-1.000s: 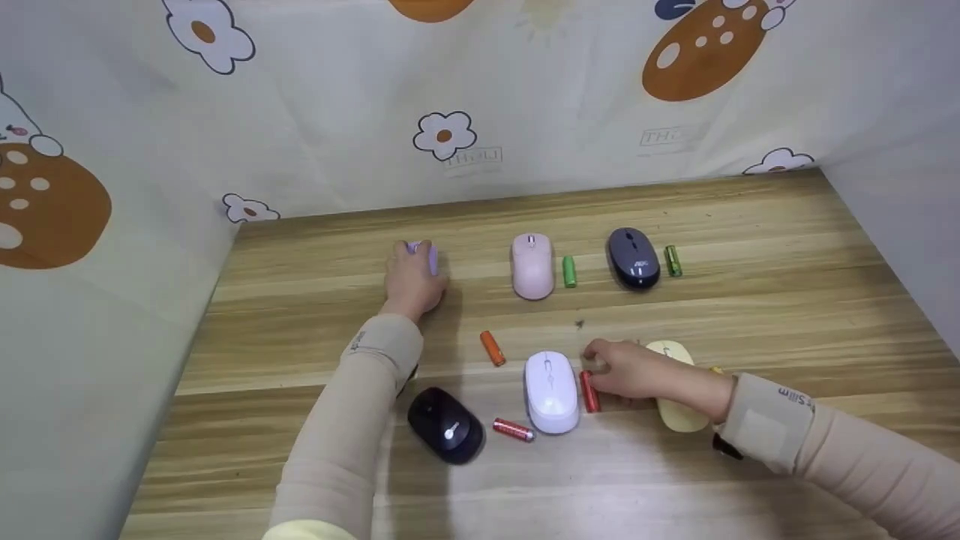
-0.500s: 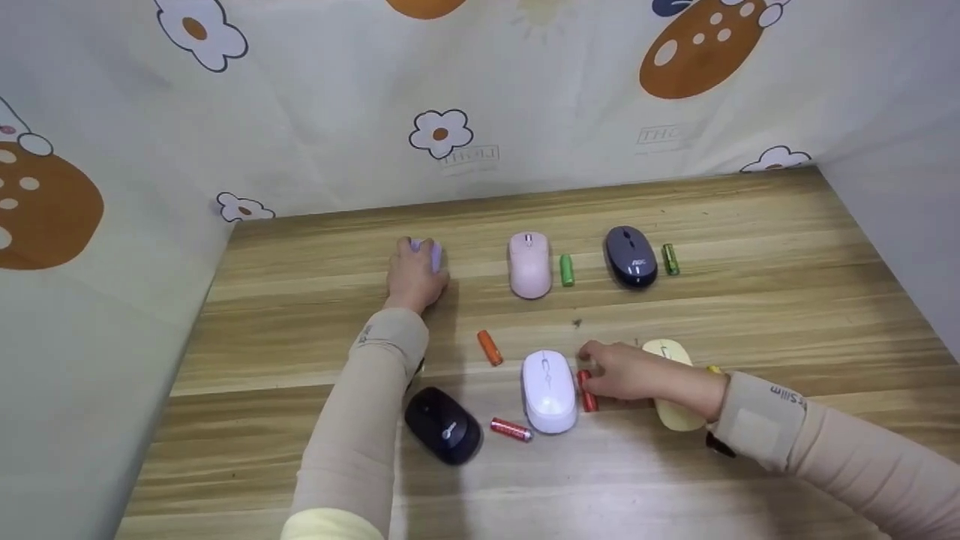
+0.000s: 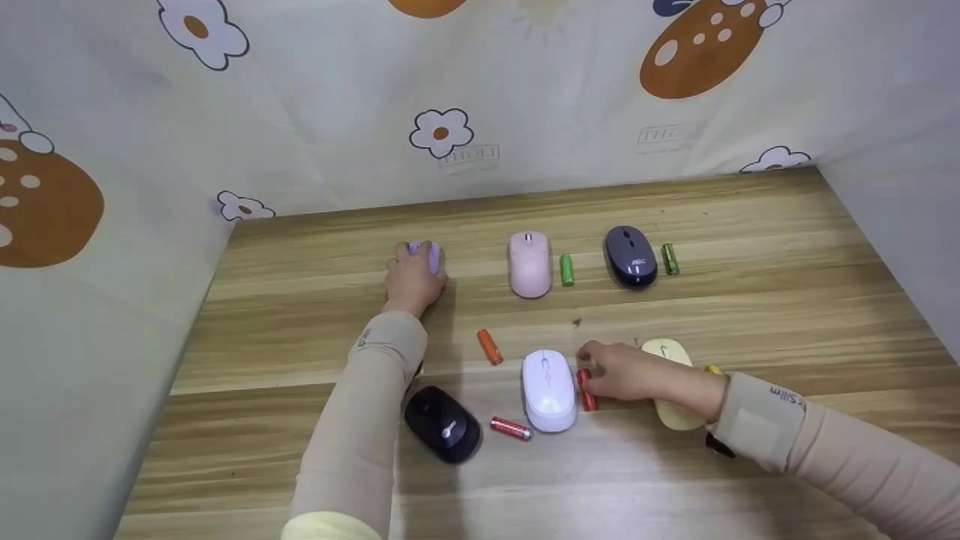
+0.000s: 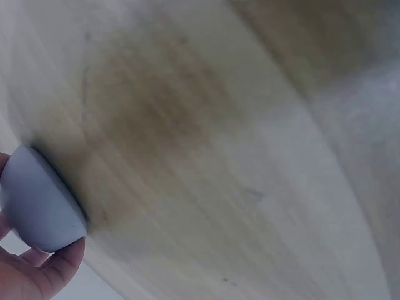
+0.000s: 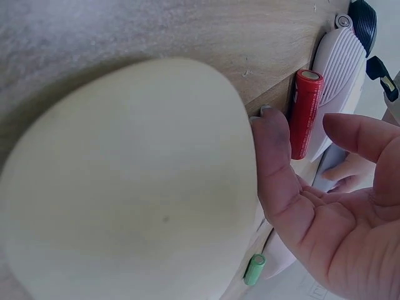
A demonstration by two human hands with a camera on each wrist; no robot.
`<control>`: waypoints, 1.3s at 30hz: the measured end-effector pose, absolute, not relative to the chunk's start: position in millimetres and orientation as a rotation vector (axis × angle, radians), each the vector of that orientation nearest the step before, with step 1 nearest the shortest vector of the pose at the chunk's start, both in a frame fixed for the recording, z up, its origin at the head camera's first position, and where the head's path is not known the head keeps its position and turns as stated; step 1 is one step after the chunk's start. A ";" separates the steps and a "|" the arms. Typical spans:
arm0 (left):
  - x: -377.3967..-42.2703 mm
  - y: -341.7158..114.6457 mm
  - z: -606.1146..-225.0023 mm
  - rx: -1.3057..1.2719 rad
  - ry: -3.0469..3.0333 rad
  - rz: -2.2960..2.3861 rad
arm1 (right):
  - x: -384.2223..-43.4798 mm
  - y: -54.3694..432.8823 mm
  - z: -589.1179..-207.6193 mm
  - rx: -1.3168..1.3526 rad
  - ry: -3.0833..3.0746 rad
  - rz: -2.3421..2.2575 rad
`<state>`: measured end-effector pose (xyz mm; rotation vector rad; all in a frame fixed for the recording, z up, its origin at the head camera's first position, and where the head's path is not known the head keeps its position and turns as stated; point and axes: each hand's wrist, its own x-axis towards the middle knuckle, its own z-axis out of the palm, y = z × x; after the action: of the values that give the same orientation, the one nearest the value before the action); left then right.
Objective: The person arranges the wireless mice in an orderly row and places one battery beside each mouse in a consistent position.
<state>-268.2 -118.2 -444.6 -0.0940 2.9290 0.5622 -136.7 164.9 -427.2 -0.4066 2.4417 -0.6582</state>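
At the far left of the table, my left hand [image 3: 414, 279] grips a purple computer mouse [image 3: 434, 259] from above. In the left wrist view, the mouse [image 4: 42, 203] has a smooth side facing the camera, with fingertips on its ends. My right hand [image 3: 634, 371] hovers by a red battery [image 3: 587, 391] between the white mouse [image 3: 550, 391] and the yellow mouse [image 3: 663, 348]. Its thumb and fingers are parted and relaxed; in the right wrist view the battery [image 5: 306, 115] lies beyond the gap between them. The forearm partly hides the yellow mouse.
Behind are a pink mouse [image 3: 530, 265], green battery [image 3: 566, 270], dark grey mouse [image 3: 631, 257] and dark green battery [image 3: 670, 259]. Nearer lie an orange battery [image 3: 490, 347], a black mouse [image 3: 442, 425] and a red-silver battery [image 3: 511, 428]. A yellow battery [image 3: 714, 370] shows beside the right wrist.
The head view has shifted slightly. My left forearm has moved a little to the right while the hand stays on the purple mouse. The right hand is almost still beside the red battery.
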 end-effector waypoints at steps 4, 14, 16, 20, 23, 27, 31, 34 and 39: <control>-267.7 -119.3 -444.3 -0.099 2.910 0.566 | -136.7 165.5 -426.7 -0.417 2.444 -0.654; -256.7 -120.4 -429.3 0.120 2.978 0.559 | -138.1 194.6 -404.7 -0.313 2.422 -0.830; -249.2 -117.0 -423.4 0.204 3.008 0.538 | -138.0 207.2 -400.2 -0.293 2.447 -0.857; -228.6 -106.8 -413.2 0.397 3.018 0.476 | -136.6 236.0 -398.0 -0.260 2.539 -0.833; -211.4 -98.3 -410.2 0.514 2.952 0.456 | -132.8 257.3 -402.1 -0.237 2.626 -0.759; -192.6 -86.3 -412.0 0.612 2.819 0.439 | -121.4 279.6 -411.1 -0.194 2.712 -0.665; -180.8 -76.3 -416.1 0.631 2.716 0.396 | -105.8 282.3 -417.6 -0.160 2.745 -0.641; -175.6 -70.3 -419.6 0.615 2.704 0.343 | -94.8 271.7 -421.8 -0.185 2.812 -0.619; -171.0 -62.1 -426.5 0.644 2.743 0.262 | -81.5 251.3 -431.4 -0.234 3.032 -0.451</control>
<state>-171.0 -62.1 -426.5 0.6441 2.7426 0.2621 -81.5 251.3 -431.4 -0.2340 3.0323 -0.4506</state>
